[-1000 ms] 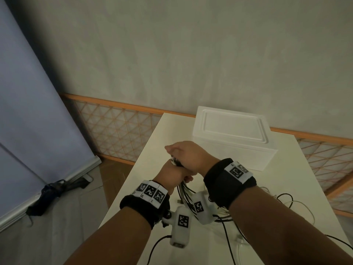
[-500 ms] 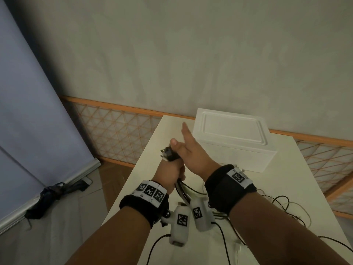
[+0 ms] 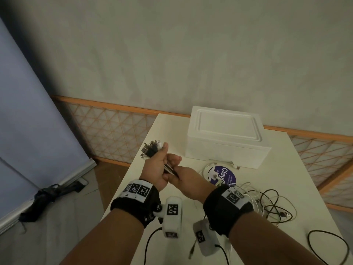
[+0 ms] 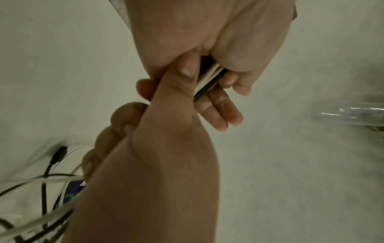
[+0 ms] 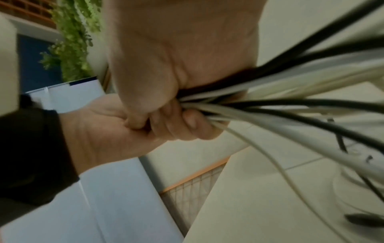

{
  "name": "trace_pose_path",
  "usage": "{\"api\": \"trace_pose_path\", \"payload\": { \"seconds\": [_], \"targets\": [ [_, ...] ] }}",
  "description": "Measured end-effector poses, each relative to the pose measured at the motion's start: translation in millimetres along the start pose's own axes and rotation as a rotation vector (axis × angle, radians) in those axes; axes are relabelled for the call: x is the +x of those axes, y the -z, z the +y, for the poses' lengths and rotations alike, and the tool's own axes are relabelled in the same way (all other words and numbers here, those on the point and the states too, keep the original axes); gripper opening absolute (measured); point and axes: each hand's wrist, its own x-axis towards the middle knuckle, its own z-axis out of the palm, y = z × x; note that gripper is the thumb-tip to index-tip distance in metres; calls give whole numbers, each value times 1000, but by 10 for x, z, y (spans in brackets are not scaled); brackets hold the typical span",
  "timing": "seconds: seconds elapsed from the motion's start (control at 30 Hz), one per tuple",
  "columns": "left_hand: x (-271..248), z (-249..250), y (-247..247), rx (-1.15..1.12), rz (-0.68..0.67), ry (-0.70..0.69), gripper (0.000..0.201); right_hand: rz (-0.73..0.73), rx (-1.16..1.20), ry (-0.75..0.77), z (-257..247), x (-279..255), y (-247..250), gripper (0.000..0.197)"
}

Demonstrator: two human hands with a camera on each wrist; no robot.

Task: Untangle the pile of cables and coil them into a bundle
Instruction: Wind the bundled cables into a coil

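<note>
right hand (image 3: pixel 188 181) dropped below left hand (image 3: pixel 157 166), both gripping cables (image 3: pixel 169 169) | slide down slow, keep plugs (image 3: pixel 150 150) even

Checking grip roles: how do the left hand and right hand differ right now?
The left hand is raised and fisted round the cables just below their plugs. The right hand sits lower, its fingers nearly straight under the strands, thumb on top. Both hold the same bunch.

The left hand (image 4: pixel 207 32) gripped a bunch of black and white cables (image 4: pixel 209 77); the right hand (image 4: pixel 166 139) pinched them just below it, loose cables (image 4: pixel 45 180) trailing beside the wrist.
</note>
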Motion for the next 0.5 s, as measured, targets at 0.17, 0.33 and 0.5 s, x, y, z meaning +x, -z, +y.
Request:
{"api": "trace_pose_path", "payload": {
  "seconds": [0.17,0.33,0.5],
  "targets": [
    [100,110,24,-166,70,-7,34,96,-211,-143,400,-232,16,32],
    [101,-31,-42,-167,50,51,41,154,-370,-224,609,-449,87,22],
    [152,-121,-27,-190,95,71,44,127,-469,-356,915,-681,169,23]
  ]
}}
